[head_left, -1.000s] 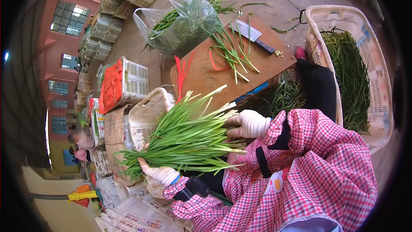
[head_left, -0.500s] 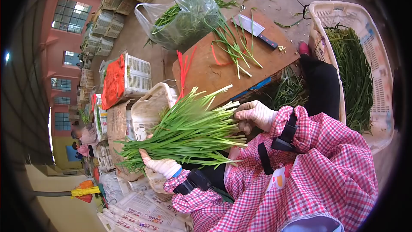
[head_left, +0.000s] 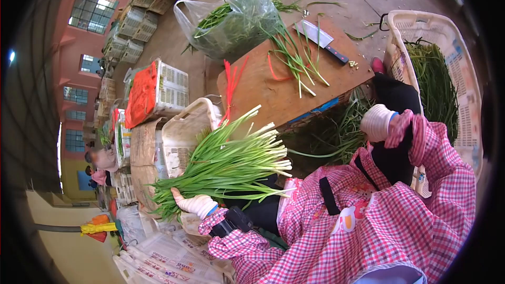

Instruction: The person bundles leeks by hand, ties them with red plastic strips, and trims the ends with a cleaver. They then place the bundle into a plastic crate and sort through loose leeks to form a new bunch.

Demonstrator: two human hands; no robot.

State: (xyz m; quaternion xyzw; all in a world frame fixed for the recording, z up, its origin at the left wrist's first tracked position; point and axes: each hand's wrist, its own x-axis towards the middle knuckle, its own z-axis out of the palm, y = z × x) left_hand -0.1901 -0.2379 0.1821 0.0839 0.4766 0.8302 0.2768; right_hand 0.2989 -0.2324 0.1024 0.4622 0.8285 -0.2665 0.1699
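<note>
My left hand (head_left: 195,203), its fingers wrapped in white tape, is closed round the leafy end of a thick bunch of garlic chives (head_left: 236,163). The bunch lies across my lap, with its pale cut stems pointing right. My right hand (head_left: 376,122), also taped white, is over by my knee, above loose greens (head_left: 350,121) beneath the board's edge. Its fingers are hidden, so whether it holds anything does not show. One long stalk reaches from those greens toward the bunch.
Ahead is a brown board (head_left: 258,89) bearing a cleaver (head_left: 321,37), loose chives (head_left: 297,66) and red ties (head_left: 231,84). Behind it stands a clear plastic bag (head_left: 226,26) of greens. A white crate (head_left: 468,84) of greens is at right; an empty-looking basket (head_left: 176,137) sits left.
My right hand has left the stem ends of the bunch and moved right toward my knee. My left hand keeps its hold. The view has shifted slightly.
</note>
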